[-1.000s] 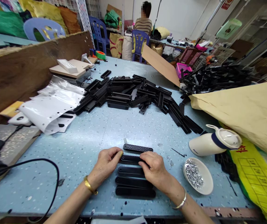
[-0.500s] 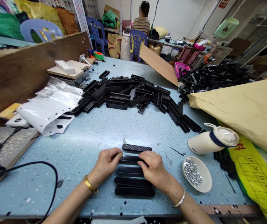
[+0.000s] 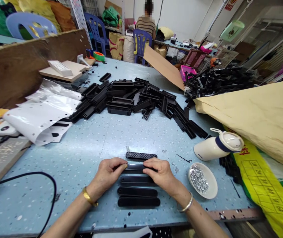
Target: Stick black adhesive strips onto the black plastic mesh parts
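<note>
Between my two hands lies a flat black bar with rounded ends (image 3: 134, 167), low at the table surface. My left hand (image 3: 109, 171) pinches its left end between thumb and forefinger. At the other end, my right hand (image 3: 159, 170) grips it the same way, fingers covering the tip. Just beyond the hands rests a black bar with a perforated lattice face (image 3: 141, 155). Nearer me, several smooth black bars (image 3: 137, 191) are lined up roughly parallel. To the right, a white bowl (image 3: 212, 185) holds many small shiny metal pieces (image 3: 198, 178).
A long heap of black bars (image 3: 121, 92) arcs across the table. At right stand a cream bottle (image 3: 209, 148) and brown paper (image 3: 255, 105). White plastic sheets (image 3: 36, 115) and a black cable (image 3: 53, 185) lie left. A person (image 3: 145, 24) sits at the back.
The view has shifted slightly, so the scene sits a little further left. My right fingers have flattened along the bar's right end; both hands keep hold of it.
</note>
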